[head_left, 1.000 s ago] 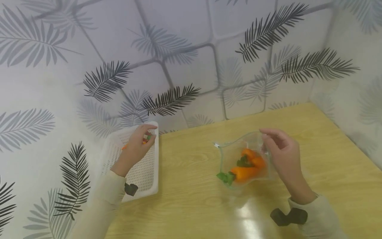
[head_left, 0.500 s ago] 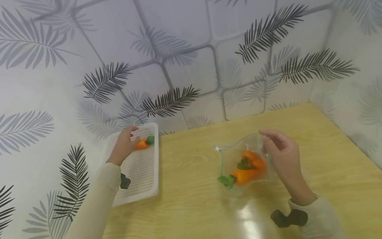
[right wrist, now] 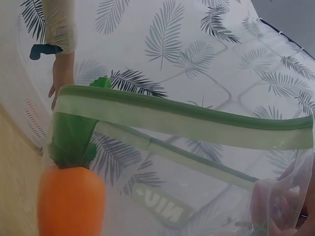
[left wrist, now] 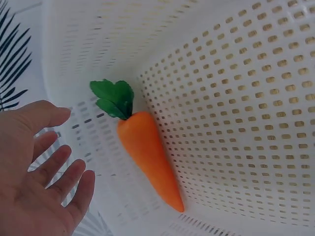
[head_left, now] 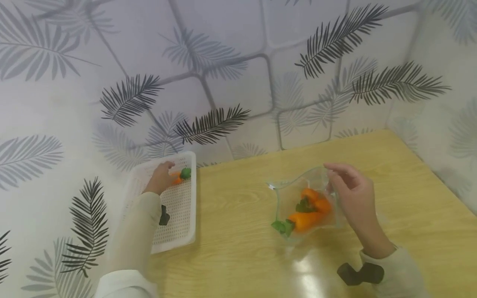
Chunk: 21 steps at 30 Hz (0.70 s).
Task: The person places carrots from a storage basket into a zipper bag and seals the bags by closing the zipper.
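An orange carrot (left wrist: 150, 157) with green leaves lies inside the white plastic basket (head_left: 193, 207), along its far wall. My left hand (head_left: 159, 180) is over the basket beside the carrot. In the left wrist view the fingers (left wrist: 59, 164) are spread and loosely bent, apart from the carrot. At the right, my right hand (head_left: 354, 194) pinches the edge of a clear zip bag (head_left: 281, 196) with a green-lined mouth. Inside the bag are orange carrots (head_left: 305, 221); green leaves (right wrist: 74, 135) of one poke out of the mouth.
Under the basket and bag is a wood-grain table (head_left: 238, 231). A leaf-patterned wall (head_left: 231, 87) rises behind it and along the left. The basket stands close to this wall. Dark straps (head_left: 359, 273) are on the wrists.
My left hand first shifts left off the carrot, then comes slightly back toward it, uncovering its leaves. The right hand and the bag stay nearly still.
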{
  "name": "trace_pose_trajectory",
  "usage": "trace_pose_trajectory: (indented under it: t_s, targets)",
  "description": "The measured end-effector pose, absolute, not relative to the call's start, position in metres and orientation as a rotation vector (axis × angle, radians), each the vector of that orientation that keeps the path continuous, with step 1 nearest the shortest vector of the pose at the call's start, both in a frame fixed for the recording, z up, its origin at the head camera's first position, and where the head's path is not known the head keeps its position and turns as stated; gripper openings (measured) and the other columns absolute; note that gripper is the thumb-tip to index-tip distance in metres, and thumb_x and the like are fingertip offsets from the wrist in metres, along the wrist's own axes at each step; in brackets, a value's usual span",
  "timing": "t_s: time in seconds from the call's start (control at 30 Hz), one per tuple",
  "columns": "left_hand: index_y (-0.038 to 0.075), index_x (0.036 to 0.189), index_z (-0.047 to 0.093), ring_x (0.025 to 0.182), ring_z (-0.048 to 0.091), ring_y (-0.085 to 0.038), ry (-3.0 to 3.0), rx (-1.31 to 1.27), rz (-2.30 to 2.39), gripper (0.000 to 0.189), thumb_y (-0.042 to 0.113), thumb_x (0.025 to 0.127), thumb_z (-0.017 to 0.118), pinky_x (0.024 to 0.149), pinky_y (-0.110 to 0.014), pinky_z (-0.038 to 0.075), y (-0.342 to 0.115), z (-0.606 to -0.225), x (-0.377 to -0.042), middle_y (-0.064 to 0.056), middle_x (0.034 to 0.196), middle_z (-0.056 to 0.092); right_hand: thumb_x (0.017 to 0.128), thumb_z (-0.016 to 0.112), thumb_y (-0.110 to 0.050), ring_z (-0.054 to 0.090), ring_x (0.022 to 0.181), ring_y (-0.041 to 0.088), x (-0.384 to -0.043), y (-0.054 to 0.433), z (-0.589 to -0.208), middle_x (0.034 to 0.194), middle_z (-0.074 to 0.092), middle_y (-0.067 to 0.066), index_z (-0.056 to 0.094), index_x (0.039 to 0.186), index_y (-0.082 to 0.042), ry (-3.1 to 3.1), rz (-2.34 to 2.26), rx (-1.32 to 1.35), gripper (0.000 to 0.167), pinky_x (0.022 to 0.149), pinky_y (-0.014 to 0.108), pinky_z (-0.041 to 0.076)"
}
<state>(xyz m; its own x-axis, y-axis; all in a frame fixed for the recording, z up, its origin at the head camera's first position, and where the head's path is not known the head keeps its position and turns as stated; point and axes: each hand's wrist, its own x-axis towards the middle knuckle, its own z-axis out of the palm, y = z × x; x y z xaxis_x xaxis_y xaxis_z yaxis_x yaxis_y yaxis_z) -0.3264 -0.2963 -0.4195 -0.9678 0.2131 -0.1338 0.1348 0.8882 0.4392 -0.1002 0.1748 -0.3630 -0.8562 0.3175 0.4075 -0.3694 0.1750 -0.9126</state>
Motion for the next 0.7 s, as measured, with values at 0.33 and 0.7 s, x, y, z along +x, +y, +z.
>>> trace_pose_trajectory:
  t_s: [0.33,0.7]
  targets:
    - [-0.008,0.133,0.037,0.12,0.038,-0.047,2.831,0.168,0.47,0.06,0.025,0.087,0.058,0.097,-0.057,0.034,-0.305,-0.444,-0.336,-0.03,0.132,0.041,0.091,0.054,0.001,0.057,0.058,0.014,-0.1,0.181,-0.363,0.074,0.062,0.003,0.062,0.102,0.01,-1.962,1.7,0.047,0.017,0.044,0.017,0.041]
    - [-0.006,0.133,0.038,0.12,0.032,-0.053,2.827,0.234,0.225,0.055,0.02,0.087,0.055,0.097,-0.062,0.029,-0.306,-0.467,-0.348,-0.031,0.131,0.037,0.091,0.055,-0.001,0.057,0.058,0.015,-0.101,0.184,-0.365,0.074,0.062,-0.003,0.062,0.102,0.01,-1.986,1.645,0.051,0.017,0.05,0.017,0.046]
